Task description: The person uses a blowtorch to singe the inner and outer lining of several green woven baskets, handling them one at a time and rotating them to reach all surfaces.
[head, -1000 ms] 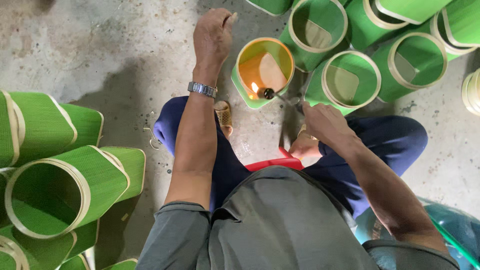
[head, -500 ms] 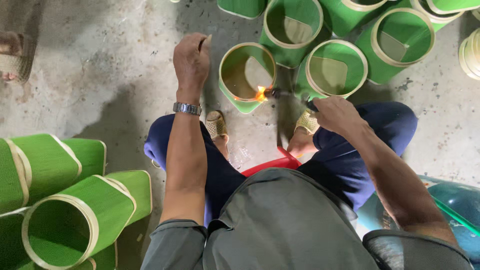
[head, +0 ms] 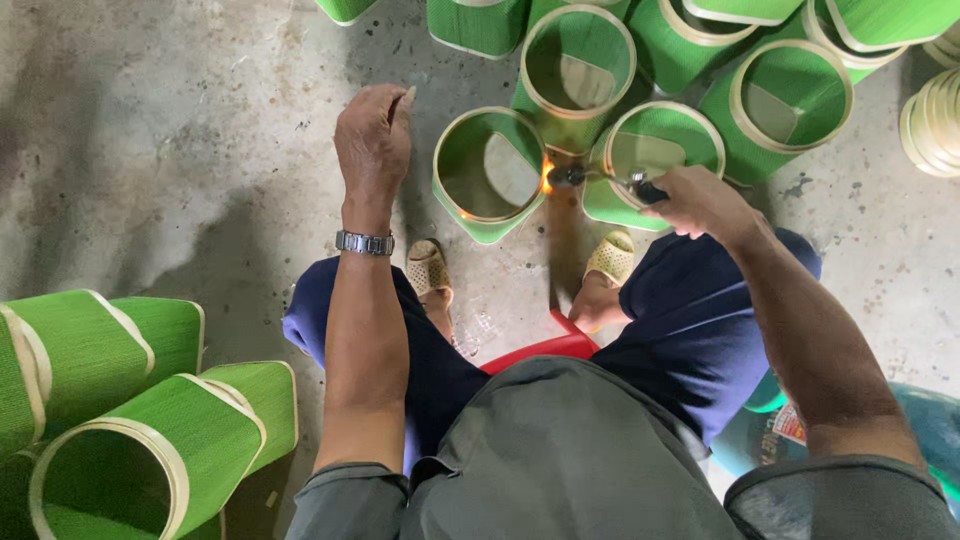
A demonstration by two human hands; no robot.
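My right hand (head: pixel 700 200) grips a small gas torch (head: pixel 600 177) whose flame licks the pale rim of a green woven basket (head: pixel 487 175) standing on the concrete floor between my feet. A tiny ember glows on the basket's near rim. My left hand (head: pixel 373 135), with a metal watch on the wrist, hovers just left of that basket, fingers curled around a thin stick-like piece. I sit on a red stool (head: pixel 545 345), wearing dark blue trousers and beige sandals.
Several more green baskets (head: pixel 660 150) with pale rims crowd the floor beyond the torch. A stack of the same baskets (head: pixel 150 430) lies on its side at lower left. A teal object (head: pixel 930 420) sits at my right hip.
The view has shifted, so the baskets appear lower in frame. The torch flame has stayed at the basket's right rim, and my left hand has stayed raised beside the basket.
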